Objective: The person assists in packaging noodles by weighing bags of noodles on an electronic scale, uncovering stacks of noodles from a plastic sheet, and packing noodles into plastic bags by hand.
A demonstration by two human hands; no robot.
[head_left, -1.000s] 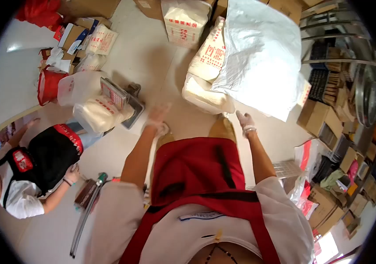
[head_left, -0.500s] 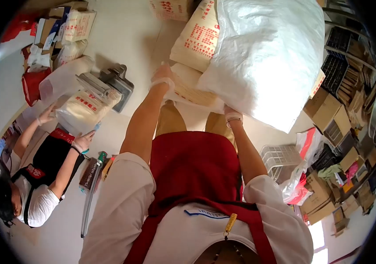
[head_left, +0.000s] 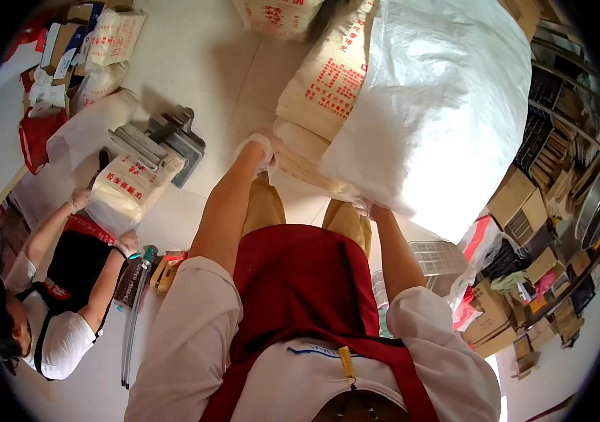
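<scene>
A low package (head_left: 307, 165) in clear plastic, cream-coloured with red print along its side, lies in front of my legs. My left hand (head_left: 269, 149), in a clear plastic glove, is closed on its left end. At its near right corner is my right hand (head_left: 364, 205), also gloved, its fingers curled at the edge and partly hidden. A large white woven sack (head_left: 440, 119) lies over the right part of the package. Behind it is a cream bag with red characters (head_left: 328, 88), partly under the sack.
To the left, another person in a black apron (head_left: 78, 260) handles a printed package (head_left: 131, 186) beside a grey metal device (head_left: 177, 144). Another printed bag (head_left: 279, 15) stands at the back. Right are a white basket (head_left: 437, 258), cardboard boxes (head_left: 518, 197) and shelves.
Both my hands have come closer to my body, and the package, printed bag and white sack have shifted the same way. The view has moved slightly.
</scene>
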